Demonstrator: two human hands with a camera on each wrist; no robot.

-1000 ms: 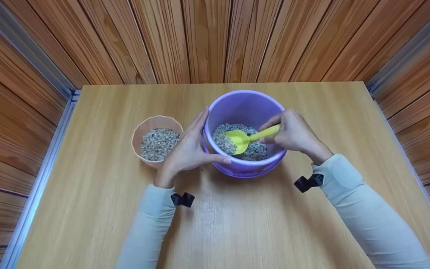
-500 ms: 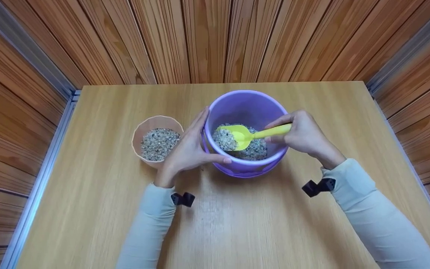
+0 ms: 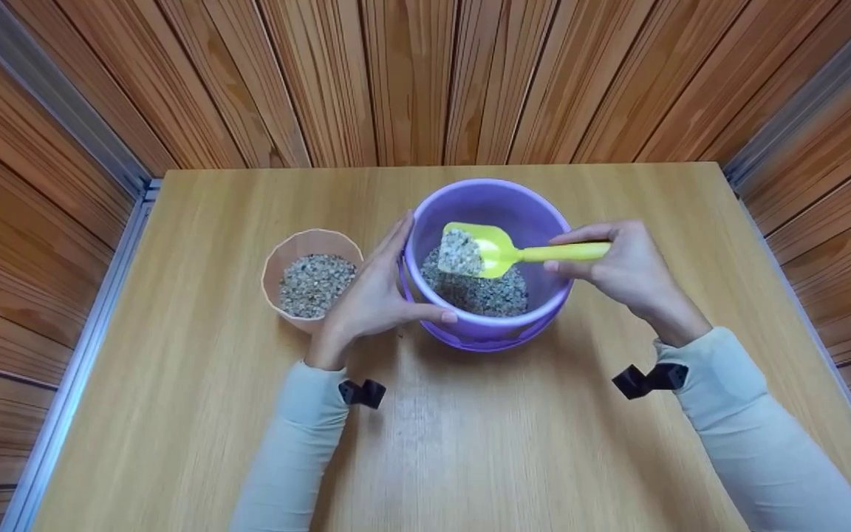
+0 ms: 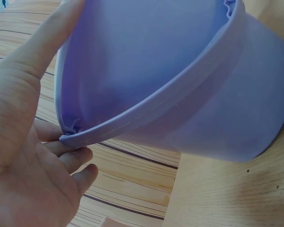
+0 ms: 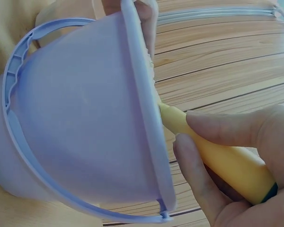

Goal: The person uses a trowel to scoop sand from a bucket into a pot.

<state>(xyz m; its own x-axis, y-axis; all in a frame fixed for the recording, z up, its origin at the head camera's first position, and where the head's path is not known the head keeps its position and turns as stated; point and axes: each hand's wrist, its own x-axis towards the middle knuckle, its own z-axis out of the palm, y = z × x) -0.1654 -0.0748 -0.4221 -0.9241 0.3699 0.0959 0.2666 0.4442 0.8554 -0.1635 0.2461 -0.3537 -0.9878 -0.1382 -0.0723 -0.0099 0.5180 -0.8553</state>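
Observation:
My left hand (image 3: 370,295) spans the left side of a purple bucket (image 3: 496,332), its thumb along the front of the rim and its fingers round the far side. Gravel (image 3: 496,295) covers the bucket's bottom. With thumb and fingers my right hand (image 3: 625,266) pinches the handle of a yellow toy shovel (image 3: 503,251). The shovel's blade carries a heap of gravel and hangs above the gravel inside the bucket. In the right wrist view the bucket's wall hides the blade, while the yellow handle (image 5: 222,161) shows in the fingers.
Left of the bucket stands a peach-coloured, many-sided pot (image 3: 274,284) with gravel in it. The bucket's purple carrying handle (image 5: 26,137) hangs down its outside. Wood-panelled walls (image 3: 396,81) enclose the wooden table (image 3: 455,443) at the back and sides.
The right hand has moved to the right and raised the shovel with its load out of the gravel; the blade now lies higher within the bucket. The left hand has kept its place.

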